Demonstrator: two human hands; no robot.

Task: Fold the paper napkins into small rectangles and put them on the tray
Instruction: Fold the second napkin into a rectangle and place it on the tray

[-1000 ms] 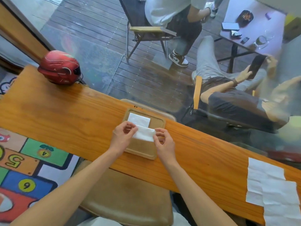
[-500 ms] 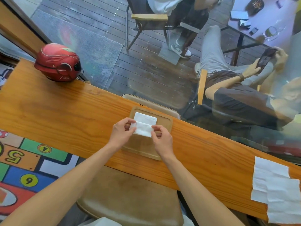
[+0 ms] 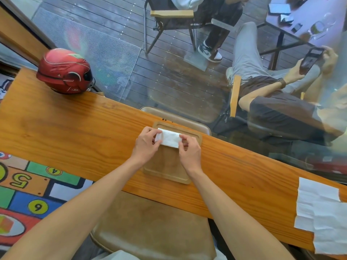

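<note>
The small white folded paper napkin [image 3: 170,140] sits over the far end of the shallow rectangular wooden tray [image 3: 166,168], a neat little rectangle pinched at both short ends. Left hand [image 3: 146,145] has fingertips on its left edge, right hand [image 3: 189,150] nips the right edge between thumb and forefinger, so both hands are grasping the same napkin, one at each end. That two-ended hold keeps the fold flat and square while it is lined up with the tray's far rim. Whether it rests on another folded napkin beneath, or is a touch above the tray, is hard to tell from here; a sliver of white shows at its far edge.

The near part of the tray lies bare, room for more. The tray sits on the long orange-brown wooden bench [image 3: 75,136], right at its far edge by the glass. Well off to the right, the flat unfolded white paper napkins [image 3: 323,212] lie overlapped on the bench, within reach of the right hand, likely the supply for the next folds. A glossy red helmet [image 3: 64,71] rests far left, clear of the work.
</note>
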